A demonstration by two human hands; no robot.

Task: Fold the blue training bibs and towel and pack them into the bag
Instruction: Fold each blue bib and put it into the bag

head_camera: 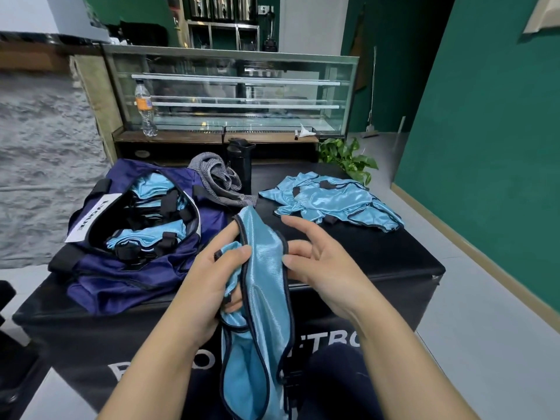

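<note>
A light blue bib point(263, 286) with dark trim hangs in front of me over the table's near edge. My left hand point(212, 277) grips its upper part, thumb on the front, fingers behind. My right hand point(315, 262) pinches the bib's right edge with its thumb while the other fingers spread loosely. A navy duffel bag point(127, 268) lies open on the left with several folded blue bibs point(145, 237) inside. A loose pile of blue bibs point(330, 201) lies at the right back. A grey towel point(218, 180) is crumpled behind the bag.
A black bottle point(241, 165) stands beside the towel. The table point(378, 253) is covered in black cloth. A glass display case point(236, 92) with a plastic bottle point(145, 110) is behind, and a green plant point(348, 156) at the right back corner.
</note>
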